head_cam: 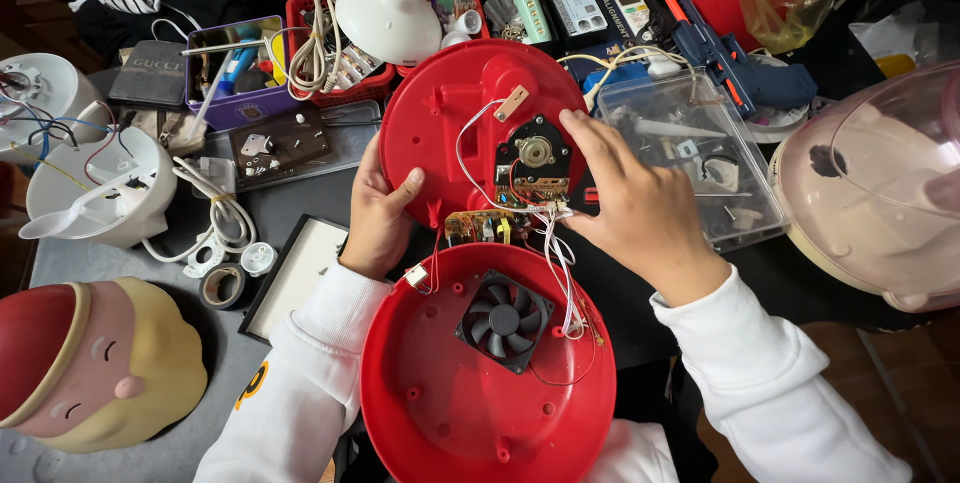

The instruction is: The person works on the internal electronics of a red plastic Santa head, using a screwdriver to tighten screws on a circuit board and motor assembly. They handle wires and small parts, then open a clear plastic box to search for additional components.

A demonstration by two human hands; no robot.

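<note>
Two round red plastic shell halves lie opened in front of me. The far half (pixel 445 113) carries a small motor (pixel 535 153) and a circuit board (pixel 478 226), joined by white and red wires. The near half (pixel 440 393) holds a black square fan (pixel 503 321). My left hand (pixel 378 213) grips the left edge of the far half, thumb on its inner face. My right hand (pixel 635 208) rests on the motor's right side, fingers touching the motor and the wires beside it.
A clear plastic parts box (pixel 700 153) and a pinkish dome (pixel 880 183) stand to the right. Red and purple baskets (pixel 235 73) of cables sit behind, with a blue glue gun (pixel 735 63). White housings (pixel 95 188), tape rolls and a figurine head (pixel 95 363) fill the left.
</note>
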